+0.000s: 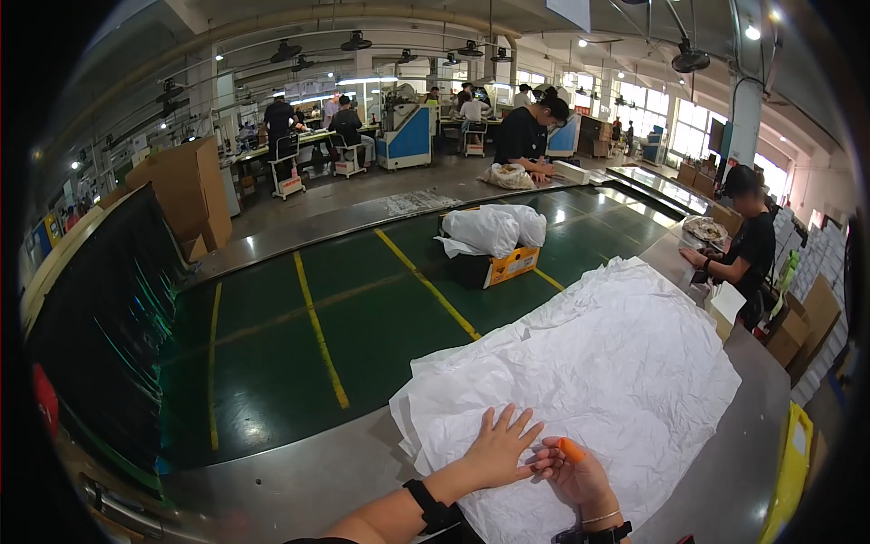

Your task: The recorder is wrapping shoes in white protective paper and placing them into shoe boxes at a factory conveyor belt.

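Observation:
A thick stack of crumpled white paper sheets spreads over the metal edge of the table in front of me. My left hand lies on the near part of the stack, open, its fingers spread. Just to its right, my right hand is turned partly palm up over the paper. Its fingers are loosely curled and apart, close to my left thumb, and I see nothing held in them. An orange finger cot covers one of its digits. Both wrists wear dark bands.
A green conveyor belt with yellow stripes runs beyond the paper, carrying an orange-and-black box topped with white paper. A co-worker stands at the right, another across the belt. A yellow item hangs at the right edge.

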A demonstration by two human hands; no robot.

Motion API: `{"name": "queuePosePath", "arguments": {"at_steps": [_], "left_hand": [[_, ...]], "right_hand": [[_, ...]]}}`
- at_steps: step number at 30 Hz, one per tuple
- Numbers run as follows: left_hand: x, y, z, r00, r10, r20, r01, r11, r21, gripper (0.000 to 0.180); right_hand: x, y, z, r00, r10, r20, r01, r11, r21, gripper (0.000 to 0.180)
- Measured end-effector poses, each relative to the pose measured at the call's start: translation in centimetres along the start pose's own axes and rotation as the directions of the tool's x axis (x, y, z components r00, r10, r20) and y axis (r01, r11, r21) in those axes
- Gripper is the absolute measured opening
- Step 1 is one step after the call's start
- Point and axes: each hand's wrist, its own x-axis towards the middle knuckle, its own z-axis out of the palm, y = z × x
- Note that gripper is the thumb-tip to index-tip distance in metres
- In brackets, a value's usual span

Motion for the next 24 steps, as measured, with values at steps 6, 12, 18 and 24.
{"name": "queuePosePath", "arguments": {"at_steps": [6, 12, 18, 24], "left_hand": [[-0.07, 0.07, -0.19, 1.000, -0.001, 0.001, 0.001, 1.000, -0.002, 0.076], [-0.10, -0.01, -0.01, 1.000, -0.003, 0.003, 0.003, 1.000, 0.001, 0.076], [-0.17, -0.06, 0.06, 1.000, -0.002, 0.005, 0.002, 1.000, 0.014, 0.077], [-0.22, -0.05, -0.19, 1.000, -0.005, 0.021, 0.005, 1.000, 0.026, 0.078]], "right_hand": [[0.07, 0.13, -0.27, 1.000, 0.002, -0.015, -0.002, 1.000, 0.002, 0.037], [0.06, 0.15, -0.15, 1.000, 0.005, -0.023, -0.005, 1.000, -0.010, 0.036], [0.00, 0.19, 0.10, 1.000, -0.005, -0.019, 0.005, 1.000, -0.010, 0.036], [0.04, 0.38, -0.09, 1.000, -0.008, -0.015, 0.008, 1.000, 0.009, 0.036]]}}
